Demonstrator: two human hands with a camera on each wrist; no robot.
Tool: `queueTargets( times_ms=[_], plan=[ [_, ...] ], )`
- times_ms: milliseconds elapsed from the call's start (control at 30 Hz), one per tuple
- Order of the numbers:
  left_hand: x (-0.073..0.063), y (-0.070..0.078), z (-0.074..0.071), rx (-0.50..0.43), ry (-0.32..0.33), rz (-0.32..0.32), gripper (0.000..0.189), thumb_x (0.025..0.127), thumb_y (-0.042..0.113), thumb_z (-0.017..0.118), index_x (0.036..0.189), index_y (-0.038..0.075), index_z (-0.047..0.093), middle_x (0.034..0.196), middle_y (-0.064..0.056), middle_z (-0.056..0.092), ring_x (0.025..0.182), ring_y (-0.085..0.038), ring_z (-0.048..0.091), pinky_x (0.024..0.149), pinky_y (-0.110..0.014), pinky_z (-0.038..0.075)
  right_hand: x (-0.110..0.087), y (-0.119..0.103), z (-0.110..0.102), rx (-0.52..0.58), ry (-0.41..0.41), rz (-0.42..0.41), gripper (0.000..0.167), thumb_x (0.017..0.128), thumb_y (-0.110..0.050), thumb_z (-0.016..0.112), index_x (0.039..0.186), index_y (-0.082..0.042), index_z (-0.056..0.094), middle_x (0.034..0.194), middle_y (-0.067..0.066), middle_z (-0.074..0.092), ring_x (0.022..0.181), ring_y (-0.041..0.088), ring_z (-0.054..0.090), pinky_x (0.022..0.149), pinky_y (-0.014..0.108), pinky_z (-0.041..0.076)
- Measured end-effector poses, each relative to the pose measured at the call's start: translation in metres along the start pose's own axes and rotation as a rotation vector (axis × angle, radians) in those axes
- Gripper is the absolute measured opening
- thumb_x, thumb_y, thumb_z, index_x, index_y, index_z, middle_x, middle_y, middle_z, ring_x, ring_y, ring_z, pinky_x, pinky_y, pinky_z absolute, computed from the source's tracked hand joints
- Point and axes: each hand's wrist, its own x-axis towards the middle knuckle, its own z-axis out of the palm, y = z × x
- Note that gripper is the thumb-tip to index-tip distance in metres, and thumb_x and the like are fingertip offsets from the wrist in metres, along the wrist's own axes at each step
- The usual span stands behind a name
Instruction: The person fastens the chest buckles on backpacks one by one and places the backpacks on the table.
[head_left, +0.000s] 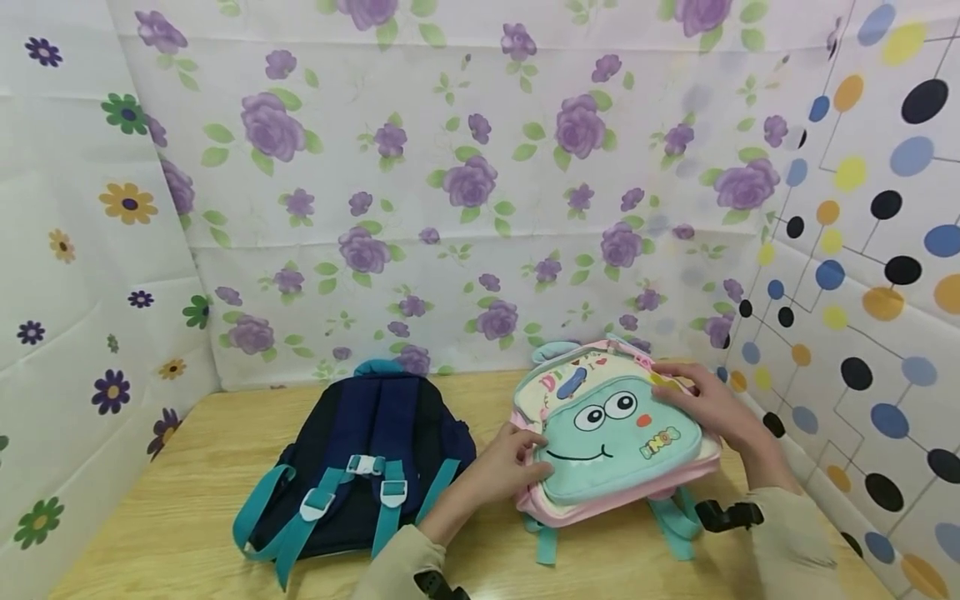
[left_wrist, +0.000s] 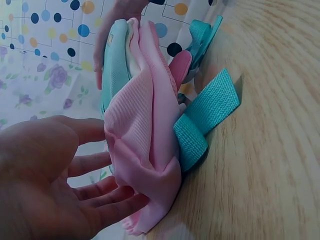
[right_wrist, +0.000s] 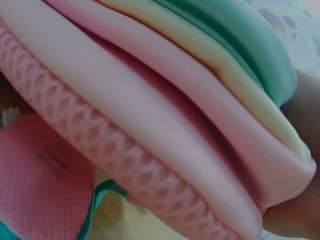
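A child's small backpack [head_left: 600, 442] in mint, cream and pink, with a cartoon face on its front, lies face up on the right side of the table. My left hand [head_left: 513, 467] touches its left side; in the left wrist view the extended fingers of that hand [left_wrist: 55, 175] rest against the pink fabric. Across the upper right edge of the bag lies my right hand [head_left: 701, 400], thumb over the front. The pink side panel [right_wrist: 150, 105] fills the right wrist view and hides most of that hand's fingers.
To the left, a dark navy backpack [head_left: 375, 467] lies with its teal straps and white buckles upward. Teal straps [head_left: 678, 525] stick out below the pink bag onto the wooden table [head_left: 187, 492]. Patterned sheets [head_left: 465, 275] stand around the back and sides.
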Motion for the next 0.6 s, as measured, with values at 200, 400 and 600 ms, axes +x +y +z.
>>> queueTargets(
  times_ms=[200,400,600],
  plan=[
    [0.005,0.002,0.007,-0.032,-0.041,-0.017,0.059,0.086,0.052,0.072,0.134,0.018,0.061,0.116,-0.005,0.046,0.097,-0.017,0.049,0.076,-0.028,0.043,-0.009,-0.003,-0.014,-0.034,-0.013,0.016,0.061,0.097,-0.045,0.060,0.149,-0.016,0.045,0.152,0.020,0.035,0.087,0.023,0.058,0.068,0.028,0.052],
    [0.008,0.005,0.011,-0.030,-0.084,-0.019,0.071,0.083,0.058,0.073,0.141,0.020,0.055,0.130,-0.007,0.043,0.110,-0.020,0.050,0.091,-0.035,0.046,-0.011,-0.005,-0.022,-0.052,-0.005,0.008,0.059,0.098,-0.044,0.060,0.148,-0.018,0.047,0.148,0.017,0.040,0.083,0.021,0.058,0.065,0.028,0.052],
    [0.010,0.007,0.014,-0.036,-0.110,-0.033,0.074,0.082,0.058,0.074,0.142,0.022,0.053,0.142,-0.008,0.037,0.121,-0.021,0.048,0.103,-0.040,0.045,-0.012,-0.014,-0.029,-0.038,-0.006,-0.046,0.055,0.099,-0.037,0.061,0.146,-0.013,0.049,0.150,0.019,0.037,0.090,0.016,0.057,0.068,0.026,0.053]
  ],
)
